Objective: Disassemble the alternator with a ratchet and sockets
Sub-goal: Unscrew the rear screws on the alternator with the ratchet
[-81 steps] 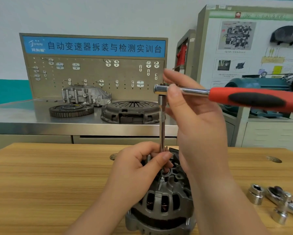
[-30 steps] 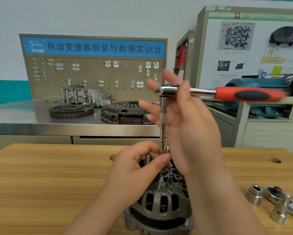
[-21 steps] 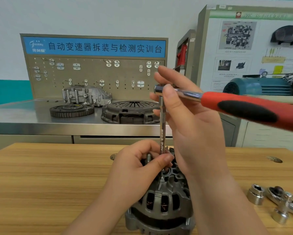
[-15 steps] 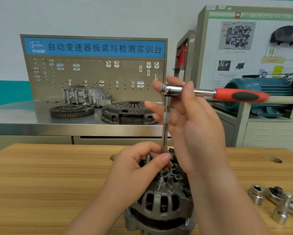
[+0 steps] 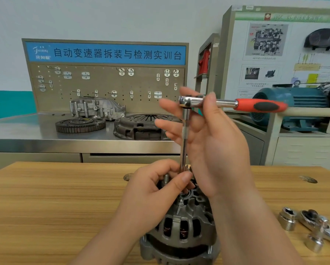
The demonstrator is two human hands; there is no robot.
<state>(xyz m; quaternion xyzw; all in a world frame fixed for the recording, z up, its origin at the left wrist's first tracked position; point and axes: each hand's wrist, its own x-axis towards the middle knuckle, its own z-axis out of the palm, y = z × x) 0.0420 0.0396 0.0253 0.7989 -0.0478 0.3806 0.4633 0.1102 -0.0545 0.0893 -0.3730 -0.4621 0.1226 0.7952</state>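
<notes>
The grey alternator (image 5: pixel 181 234) stands on the wooden table (image 5: pixel 45 207) at the bottom centre. A ratchet (image 5: pixel 234 104) with a red and black handle sits on a long extension bar (image 5: pixel 184 142) that runs straight down onto a bolt on the alternator's top. My left hand (image 5: pixel 152 197) pinches the bar's lower end just above the housing. My right hand (image 5: pixel 208 138) is at the ratchet's head, thumb over the chrome neck, the other fingers spread behind the bar. The handle points right.
A loose socket (image 5: pixel 287 220), a second ratchet (image 5: pixel 320 226) and another socket (image 5: pixel 314 243) lie on the table at the right. Behind are a steel bench (image 5: pixel 26 134) with a flywheel (image 5: pixel 80 125), clutch cover (image 5: pixel 141 127) and housing, and a blue motor (image 5: pixel 294 108).
The ratchet handle has swung back and forth, toward me and away again, and now points right. My left hand has stayed on the bar's lower end.
</notes>
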